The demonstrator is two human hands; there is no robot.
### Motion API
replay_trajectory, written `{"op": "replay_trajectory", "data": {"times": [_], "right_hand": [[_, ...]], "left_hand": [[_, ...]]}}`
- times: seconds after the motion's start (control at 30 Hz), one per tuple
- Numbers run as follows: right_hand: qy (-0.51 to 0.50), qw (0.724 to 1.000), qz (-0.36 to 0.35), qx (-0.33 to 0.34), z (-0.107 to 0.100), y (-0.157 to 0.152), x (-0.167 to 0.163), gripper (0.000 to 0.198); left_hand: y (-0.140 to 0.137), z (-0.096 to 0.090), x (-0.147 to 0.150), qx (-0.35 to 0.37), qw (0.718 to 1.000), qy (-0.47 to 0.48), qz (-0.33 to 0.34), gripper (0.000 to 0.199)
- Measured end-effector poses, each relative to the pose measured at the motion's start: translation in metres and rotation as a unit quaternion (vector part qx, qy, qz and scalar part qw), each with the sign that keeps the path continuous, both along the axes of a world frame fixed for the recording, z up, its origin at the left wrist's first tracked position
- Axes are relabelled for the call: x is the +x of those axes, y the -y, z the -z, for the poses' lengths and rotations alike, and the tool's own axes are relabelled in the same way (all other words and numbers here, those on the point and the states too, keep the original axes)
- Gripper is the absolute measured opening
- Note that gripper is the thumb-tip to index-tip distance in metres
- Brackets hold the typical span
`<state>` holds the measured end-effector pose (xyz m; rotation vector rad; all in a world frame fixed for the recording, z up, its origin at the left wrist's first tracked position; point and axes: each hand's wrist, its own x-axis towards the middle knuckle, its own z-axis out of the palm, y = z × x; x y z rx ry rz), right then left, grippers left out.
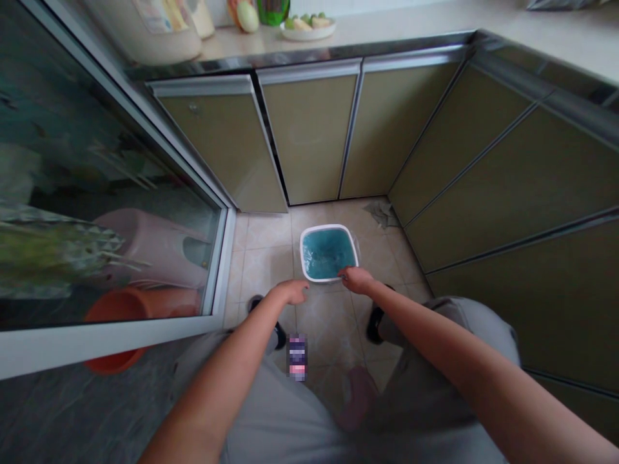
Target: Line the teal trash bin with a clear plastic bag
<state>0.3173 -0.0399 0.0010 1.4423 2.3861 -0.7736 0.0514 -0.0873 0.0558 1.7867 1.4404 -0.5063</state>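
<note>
A small bin (pixel 327 227) with a rounded white rim and a teal inside stands on the floor ahead of me. Whether the teal is a liner or liquid is unclear. My right hand (pixel 356 280) is at the bin's near right corner, its fingers closed on the rim. Just outside the near left corner is my left hand (pixel 293 292), apart from the white rim, with its fingers curled down. Anything it may hold is hidden. A faint clear edge shows along the bin's right side.
Beige cabinets (pixel 309 129) enclose the floor (pixel 268 264) ahead and to the right. A grey cloth (pixel 382 214) lies in the corner. A glass door frame (pixel 223 258) borders the left, with an orange bucket (pixel 118 309) behind it. A pixelated item (pixel 296 357) is between my feet.
</note>
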Motion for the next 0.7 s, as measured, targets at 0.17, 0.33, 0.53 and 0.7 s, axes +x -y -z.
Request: {"op": "replay_trajectory", "data": {"times": [0.17, 0.33, 0.53, 0.7], "right_hand": [[0.017, 1.000, -0.004, -0.002, -0.003, -0.004, -0.002, 0.038], [0.013, 1.000, -0.004, 0.004, -0.013, -0.008, -0.002, 0.036], [0.010, 1.000, -0.008, 0.008, -0.047, -0.013, -0.002, 0.033], [0.006, 0.999, -0.028, 0.025, -0.081, -0.022, 0.000, 0.031]], "left_hand": [[0.000, -0.004, 0.009, -0.019, 1.000, 0.000, 0.010, 0.065], [0.003, -0.002, 0.012, -0.053, 0.998, -0.004, 0.015, 0.071], [0.003, -0.006, 0.010, -0.054, 0.998, -0.011, 0.028, 0.085], [0.002, 0.000, 0.006, -0.048, 0.999, -0.004, 0.011, 0.096]]}}
